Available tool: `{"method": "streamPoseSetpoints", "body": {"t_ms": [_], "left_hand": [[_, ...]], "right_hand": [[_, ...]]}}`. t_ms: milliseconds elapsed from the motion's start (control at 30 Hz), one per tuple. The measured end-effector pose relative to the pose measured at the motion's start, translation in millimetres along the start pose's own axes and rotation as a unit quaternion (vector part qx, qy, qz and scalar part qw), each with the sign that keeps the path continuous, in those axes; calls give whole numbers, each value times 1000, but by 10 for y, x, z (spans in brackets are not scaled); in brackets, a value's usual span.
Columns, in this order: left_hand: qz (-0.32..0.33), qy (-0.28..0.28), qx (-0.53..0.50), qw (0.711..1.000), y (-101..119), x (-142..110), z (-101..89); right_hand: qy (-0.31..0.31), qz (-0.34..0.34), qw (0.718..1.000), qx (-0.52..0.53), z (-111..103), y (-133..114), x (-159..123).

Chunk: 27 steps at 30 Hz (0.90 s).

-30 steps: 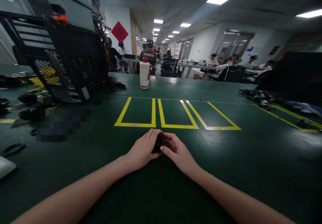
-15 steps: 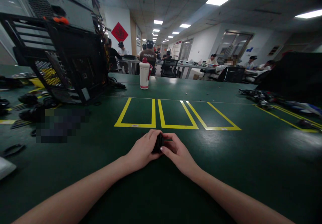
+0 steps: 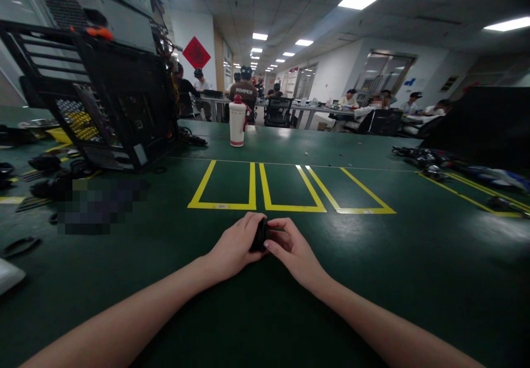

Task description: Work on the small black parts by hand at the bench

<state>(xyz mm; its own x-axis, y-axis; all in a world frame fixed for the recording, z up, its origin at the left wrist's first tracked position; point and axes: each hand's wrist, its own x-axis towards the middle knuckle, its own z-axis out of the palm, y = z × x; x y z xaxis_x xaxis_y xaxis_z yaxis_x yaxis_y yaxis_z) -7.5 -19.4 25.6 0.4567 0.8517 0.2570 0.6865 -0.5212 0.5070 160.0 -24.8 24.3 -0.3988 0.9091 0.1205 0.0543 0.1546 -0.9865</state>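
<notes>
A small black object with a flat, block-like shape is held between my two hands, just above or on the green table; its kind cannot be made out. My left hand wraps round it from the left, fingers over the top and thumb below. From the right, my right hand pinches its edge with thumb and fingertips. Beyond the hands, yellow tape outlines mark three areas on the table.
A white bottle with a red lid stands farther back. At left is a black computer case, with a dark strap loop and cables nearby. More cables lie at right. Several people sit at tables in the background.
Both hands keep nearly the same place and hold on the black object. The view has shifted very slightly.
</notes>
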Motion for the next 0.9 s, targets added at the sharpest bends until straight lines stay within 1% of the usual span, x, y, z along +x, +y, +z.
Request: {"method": "streamPoseSetpoints", "body": {"t_ms": [167,300,367,467,667,767,900], "left_hand": [[3,-2,-4,1000,-8,-3,0],[8,1,5,1000,-20,4,15],[6,3,7,1000,-18,10,20],[6,5,10,1000,-9,15,21],[6,-3,5,1000,-1,7,4],[8,-2,3,1000,-9,1,4],[1,-1,3,1000,-21,5,15]], "right_hand": [[-8,10,999,-29,-25,-11,0],[-23,-5,1000,3,-21,24,6],[-18,-19,1000,17,-11,50,15],[-4,-30,999,10,-3,72,28],[-3,8,999,-35,-27,38,27],[-15,5,999,-43,-34,32,21],[-18,-16,999,-24,-23,45,12]]}}
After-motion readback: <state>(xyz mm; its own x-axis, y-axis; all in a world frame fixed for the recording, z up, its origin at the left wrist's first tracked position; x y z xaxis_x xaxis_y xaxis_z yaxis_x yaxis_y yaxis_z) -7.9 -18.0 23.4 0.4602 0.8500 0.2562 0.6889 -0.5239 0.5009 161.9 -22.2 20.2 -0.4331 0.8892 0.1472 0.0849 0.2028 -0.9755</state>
